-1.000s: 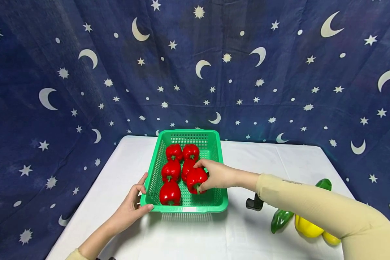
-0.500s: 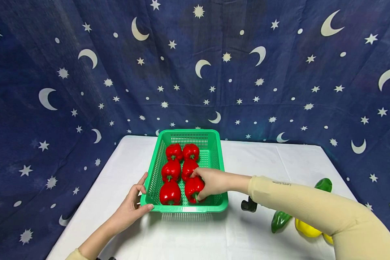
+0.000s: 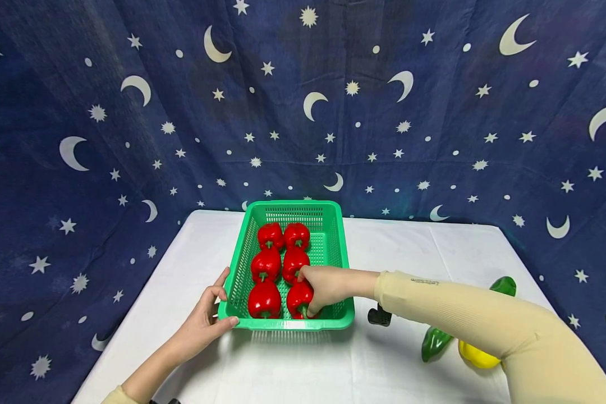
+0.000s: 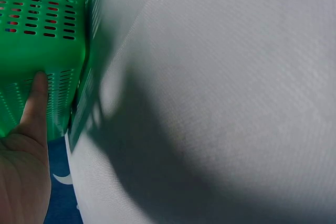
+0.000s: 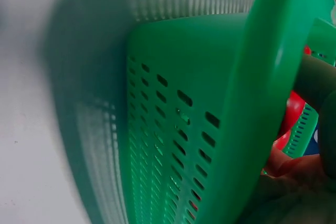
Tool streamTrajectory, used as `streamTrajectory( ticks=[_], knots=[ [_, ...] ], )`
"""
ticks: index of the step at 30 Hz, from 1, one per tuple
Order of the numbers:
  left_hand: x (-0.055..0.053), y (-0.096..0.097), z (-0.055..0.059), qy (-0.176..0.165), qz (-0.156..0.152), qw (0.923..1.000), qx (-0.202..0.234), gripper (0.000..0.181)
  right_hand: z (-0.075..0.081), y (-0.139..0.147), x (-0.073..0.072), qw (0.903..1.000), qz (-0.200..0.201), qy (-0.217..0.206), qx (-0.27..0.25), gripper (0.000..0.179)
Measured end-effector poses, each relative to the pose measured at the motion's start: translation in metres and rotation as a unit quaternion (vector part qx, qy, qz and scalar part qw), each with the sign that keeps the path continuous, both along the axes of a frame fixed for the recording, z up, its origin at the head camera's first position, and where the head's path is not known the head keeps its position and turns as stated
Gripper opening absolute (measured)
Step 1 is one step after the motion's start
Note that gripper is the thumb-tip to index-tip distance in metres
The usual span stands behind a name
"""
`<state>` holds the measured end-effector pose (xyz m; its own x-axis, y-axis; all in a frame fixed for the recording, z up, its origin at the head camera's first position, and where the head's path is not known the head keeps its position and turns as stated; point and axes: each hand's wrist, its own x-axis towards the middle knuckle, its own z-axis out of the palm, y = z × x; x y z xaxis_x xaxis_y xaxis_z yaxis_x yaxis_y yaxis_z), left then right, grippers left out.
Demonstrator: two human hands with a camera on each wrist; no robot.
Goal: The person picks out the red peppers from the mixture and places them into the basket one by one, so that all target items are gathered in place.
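In the head view my right hand [image 3: 325, 286] holds a red bell pepper [image 3: 298, 297] down inside the green basket [image 3: 308, 324], at its near end. Fingers lie over the pepper's top and the thumb is by its stem. A left column of three red bell peppers [image 3: 264, 300] stands beside it, with two more red bell peppers [image 3: 295, 264] behind it. My left hand [image 3: 202, 317] grips the basket's near left corner, thumb at the front rim; the left wrist view shows that thumb [image 4: 34, 114] against the green wall. The right wrist view has the basket wall [image 5: 189, 51] hiding most of the pepper.
To the right on the white tablecloth [image 3: 399, 241] lie a green pepper [image 3: 436, 343] and a yellow pepper [image 3: 477, 354], partly under the right sleeve [image 3: 449, 308]. Another green pepper [image 3: 504, 286] shows behind the sleeve. A dark starry curtain [image 3: 303, 112] hangs behind the table.
My right hand has lowered the red bell pepper into the basket's near end, toward the front rim and slightly left. The left hand stays on the corner.
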<state>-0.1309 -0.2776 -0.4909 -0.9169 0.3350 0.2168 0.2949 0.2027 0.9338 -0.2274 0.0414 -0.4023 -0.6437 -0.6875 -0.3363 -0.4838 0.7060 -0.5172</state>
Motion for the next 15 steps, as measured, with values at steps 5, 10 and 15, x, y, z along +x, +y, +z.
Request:
streamTrajectory(
  ticks=[5,10,15],
  knots=[
    [0.0003,-0.0003,0.0000,-0.001,0.002,1.0000,-0.004,0.038,-0.0021,-0.0040,0.0007,0.9997,0.007,0.012,0.021,0.063],
    [0.0008,-0.0007,-0.0001,0.002,0.001,1.0000,-0.004,0.037,-0.0045,-0.0080,0.0009,0.9993,0.013,0.017,0.031,0.061],
    [0.0009,-0.0003,0.0006,-0.008,0.005,1.0000,-0.003,0.037,-0.0071,-0.0105,-0.0001,0.9992,0.016,0.022,0.028,0.061]
  ],
)
